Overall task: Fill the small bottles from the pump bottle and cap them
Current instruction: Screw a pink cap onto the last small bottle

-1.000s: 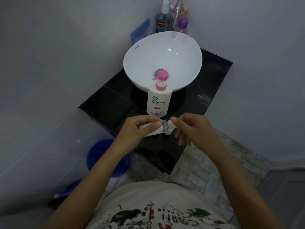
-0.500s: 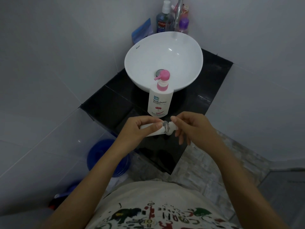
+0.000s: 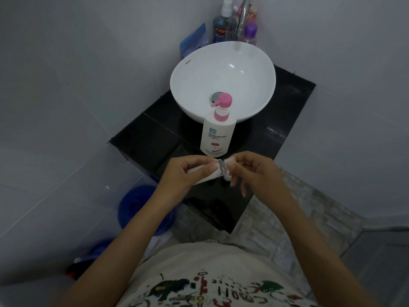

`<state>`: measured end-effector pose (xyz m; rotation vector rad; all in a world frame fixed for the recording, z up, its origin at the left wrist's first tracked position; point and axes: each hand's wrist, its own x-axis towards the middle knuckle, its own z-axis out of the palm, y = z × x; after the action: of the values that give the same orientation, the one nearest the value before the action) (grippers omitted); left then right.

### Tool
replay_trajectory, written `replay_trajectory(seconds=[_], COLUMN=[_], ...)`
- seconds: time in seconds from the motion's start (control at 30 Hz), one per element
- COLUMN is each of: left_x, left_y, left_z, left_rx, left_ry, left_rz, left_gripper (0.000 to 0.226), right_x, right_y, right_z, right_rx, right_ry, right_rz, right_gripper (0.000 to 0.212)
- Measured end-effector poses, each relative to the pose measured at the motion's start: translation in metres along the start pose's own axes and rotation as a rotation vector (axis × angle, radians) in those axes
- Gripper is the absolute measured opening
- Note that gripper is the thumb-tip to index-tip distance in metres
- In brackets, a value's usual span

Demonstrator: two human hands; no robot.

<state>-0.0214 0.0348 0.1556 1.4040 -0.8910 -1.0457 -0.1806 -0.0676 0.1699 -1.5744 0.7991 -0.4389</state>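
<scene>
left hand [image 3: 187, 173] grips small bottle [image 3: 207, 177] lying sideways above bench [image 3: 155, 134] edge; right hand [image 3: 254, 171] pinches its cap [image 3: 229, 161]. pump bottle [image 3: 218, 134] upright just behind, touching sink [image 3: 188, 85].

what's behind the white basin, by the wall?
Behind the basin: a blue mouthwash bottle, a purple-capped bottle, a blue packet and the tap pipe. The rim covers their bases; more items behind are unclear.
</scene>
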Motion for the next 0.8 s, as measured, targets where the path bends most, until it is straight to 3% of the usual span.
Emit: replay_trajectory(seconds=[0.57,0.8], left_x=[0.005,0.014], left_y=[-0.013,-0.024], left_z=[0.002,-0.008], left_rx=[-0.05,0.099], left_ry=[0.006,-0.046], left_rz=[-0.013,-0.116], left_gripper=[0.02,0.042], right_x=[0.008,0.013], right_y=[0.002,0.011], right_z=[0.008,0.011], right_rx=[0.12,0.059], right_ry=[0.116,0.119], right_rz=[0.116,0.12], right_gripper=[0.017,0.007])
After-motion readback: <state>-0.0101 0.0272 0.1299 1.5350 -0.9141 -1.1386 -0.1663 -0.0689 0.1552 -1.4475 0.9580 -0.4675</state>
